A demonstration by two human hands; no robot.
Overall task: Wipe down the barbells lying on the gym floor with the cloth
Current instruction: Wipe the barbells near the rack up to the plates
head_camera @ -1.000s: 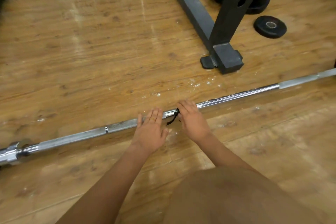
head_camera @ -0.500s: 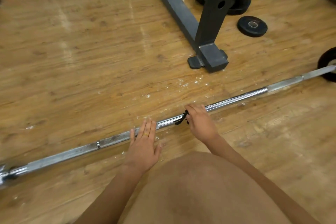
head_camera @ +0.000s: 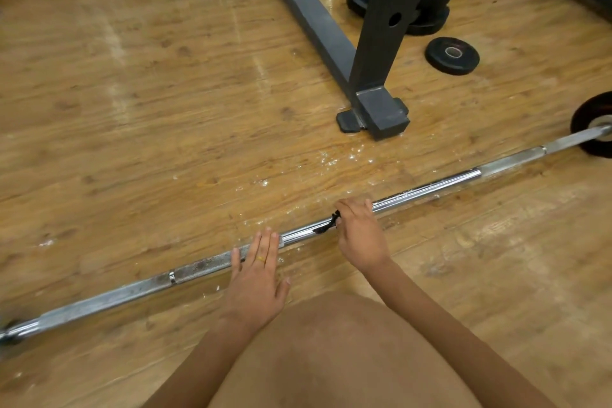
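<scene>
Wood-grain floor (head_camera: 149, 109), scuffed and pale in streaks, fills the view. Nearest the camera a bent knee (head_camera: 347, 358) takes up the bottom edge, with a bare forearm reaching forward on each side of it.

Just past the knee the barbell (head_camera: 132, 291) lies flat on the floor, running from the lower left edge up to the right edge. Its left stretch is dull and spotted, and its middle stretch is bright chrome.

The left grip (head_camera: 256, 278) is open. Its fingers are straight and close together and lie across the knurled part of the bar, with the thumb spread out to the side. A yellow ring (head_camera: 261, 258) sits on one finger.

The right grip (head_camera: 361, 235) is a little farther along the bar, near the left one but not touching it. Its fingers curl over the chrome and hold the cloth (head_camera: 326, 225) against the bar. The cloth is black and mostly hidden under the hand. Only a thin, twisted end sticks out on the side toward the left grip and lies on the bar.

Beyond the hands, white flecks (head_camera: 337, 157) are scattered on the floor. At the bar's far right end is a black plate (head_camera: 592, 109), cut off by the frame. Farther back stands a dark rack (head_camera: 387, 26), its foot on the floor and its base beam running away from the camera. Right of it one small plate (head_camera: 452, 55) lies flat, and behind that is a stack (head_camera: 433, 7) of larger plates.
</scene>
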